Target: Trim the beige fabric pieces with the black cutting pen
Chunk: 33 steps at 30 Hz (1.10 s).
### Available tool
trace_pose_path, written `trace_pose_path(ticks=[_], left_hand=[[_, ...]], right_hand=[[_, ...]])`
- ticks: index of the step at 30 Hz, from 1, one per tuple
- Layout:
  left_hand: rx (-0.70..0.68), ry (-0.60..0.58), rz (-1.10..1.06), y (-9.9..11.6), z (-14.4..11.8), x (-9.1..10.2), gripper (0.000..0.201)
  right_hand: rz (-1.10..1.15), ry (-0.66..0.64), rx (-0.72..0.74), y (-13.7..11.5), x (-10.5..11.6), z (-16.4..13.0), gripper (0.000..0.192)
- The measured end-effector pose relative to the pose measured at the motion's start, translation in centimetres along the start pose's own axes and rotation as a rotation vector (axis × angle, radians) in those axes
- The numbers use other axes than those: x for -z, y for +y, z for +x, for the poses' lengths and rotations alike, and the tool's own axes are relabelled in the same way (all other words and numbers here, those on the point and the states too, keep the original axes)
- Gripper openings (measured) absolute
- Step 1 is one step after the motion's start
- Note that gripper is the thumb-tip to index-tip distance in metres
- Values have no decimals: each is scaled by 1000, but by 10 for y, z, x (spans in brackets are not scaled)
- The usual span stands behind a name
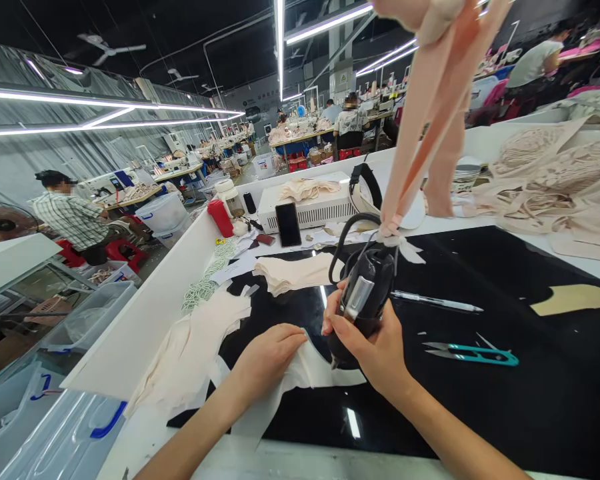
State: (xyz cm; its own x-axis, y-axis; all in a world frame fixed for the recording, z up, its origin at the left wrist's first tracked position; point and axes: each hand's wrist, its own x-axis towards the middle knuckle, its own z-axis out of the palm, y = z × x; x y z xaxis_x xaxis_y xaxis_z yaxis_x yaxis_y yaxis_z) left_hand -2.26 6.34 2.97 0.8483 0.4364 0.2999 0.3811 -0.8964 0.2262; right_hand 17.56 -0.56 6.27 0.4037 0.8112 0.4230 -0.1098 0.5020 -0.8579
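A black corded hand-held power tool [364, 293] with a silver lever on its side is wrapped in the fingers of my right hand [375, 340]. It hangs from peach fabric strips [423, 133] tied at its top, and its lower end meets a pale fabric piece [313, 363] on the black board [430, 413]. My left hand [273, 353] is closed on the upper edge of that fabric, fingertips a little left of the tool. Left of my hand lies a pile of cream fabric pieces [195, 347]. Another cream stack [297, 270] sits behind it.
Teal thread snips [473, 353], a pen [437, 301] and a yellowish pattern piece [577, 299] lie on the right. A phone [288, 225] leans on a white vented box [313, 200] at the back. Beige fabric [555, 180] is heaped at the right rear. Plastic bins [95, 313] stand left.
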Motion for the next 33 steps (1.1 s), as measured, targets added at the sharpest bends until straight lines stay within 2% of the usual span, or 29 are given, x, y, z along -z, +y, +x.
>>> trace_pose_path(ticks=[4,8,19,26,33], left_hand=[[1,-28,10,-1,7,-11,26],[-10,-37,20,-2,3,-15,24],[-45,-11,98,1,-10,-17,26],[-23,-46,34,3,-9,-15,26],[13,-49,-65,4,-10,-19,29]], right_hand=[[15,-12,6,-1,4,-5,31],[78,-15,13,-5,10,-10,32],[156,-1,23,-9,17,-14,33],[140,-28,47,-6,21,-14,33],[133,-24,3,-7,22,-7,31]])
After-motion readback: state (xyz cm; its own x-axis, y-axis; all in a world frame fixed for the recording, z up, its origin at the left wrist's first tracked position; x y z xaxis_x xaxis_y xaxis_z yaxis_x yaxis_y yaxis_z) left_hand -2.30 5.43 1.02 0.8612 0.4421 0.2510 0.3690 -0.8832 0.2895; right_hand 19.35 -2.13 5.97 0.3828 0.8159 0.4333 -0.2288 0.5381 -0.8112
